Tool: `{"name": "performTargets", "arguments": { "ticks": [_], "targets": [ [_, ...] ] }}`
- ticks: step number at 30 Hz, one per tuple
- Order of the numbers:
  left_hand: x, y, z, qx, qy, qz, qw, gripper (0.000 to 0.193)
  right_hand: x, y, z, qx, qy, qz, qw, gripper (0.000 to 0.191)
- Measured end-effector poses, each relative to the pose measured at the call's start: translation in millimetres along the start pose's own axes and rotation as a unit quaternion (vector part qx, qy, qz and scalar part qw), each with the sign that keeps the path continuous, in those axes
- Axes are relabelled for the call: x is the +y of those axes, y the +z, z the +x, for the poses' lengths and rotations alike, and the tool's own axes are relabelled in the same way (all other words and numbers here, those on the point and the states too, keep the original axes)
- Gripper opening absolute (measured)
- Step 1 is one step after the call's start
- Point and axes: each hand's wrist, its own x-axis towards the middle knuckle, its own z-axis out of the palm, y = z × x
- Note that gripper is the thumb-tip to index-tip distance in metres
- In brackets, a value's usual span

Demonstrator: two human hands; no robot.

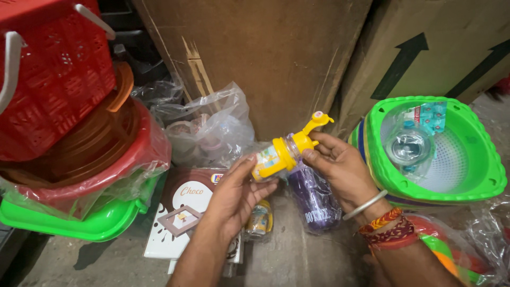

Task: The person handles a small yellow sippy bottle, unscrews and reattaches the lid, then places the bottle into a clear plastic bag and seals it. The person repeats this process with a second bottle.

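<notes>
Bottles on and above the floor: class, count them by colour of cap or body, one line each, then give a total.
Yellow-capped bottle held in both hands: 1
Purple bottle lying on the floor: 1
Small yellow-capped bottle on the floor under the left hand: 1
Total: 3

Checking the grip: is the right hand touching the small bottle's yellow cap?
Touching. The head view shows the right hand with fingertips pressed on the yellow cap of the small bottle, no gap.
</notes>
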Motion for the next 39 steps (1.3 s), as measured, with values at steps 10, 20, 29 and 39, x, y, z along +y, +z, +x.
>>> {"name": "performTargets", "arguments": {
  "ticks": [10,20,29,39],
  "targets": [
    [11,10,-10,0.023,0.008,-0.006,1.0,0.053,-1,3,-3,0.004,-0.037,-0.013,0.999,0.044],
    [5,7,-11,0.008,0.056,0.062,0.996,0.057,-2,7,-3,0.04,-0.031,-0.011,0.999,0.041],
    [-13,19,-4,0.033,0.341,0.442,0.829,0.075,-10,25,-13,0.095,-0.091,-0.102,0.986,0.044],
    [-7,19,-7,-0.057,0.115,0.349,0.928,0.077,3,24,-7,-0.027,-0.098,-0.129,0.986,0.082]
  ]
}}
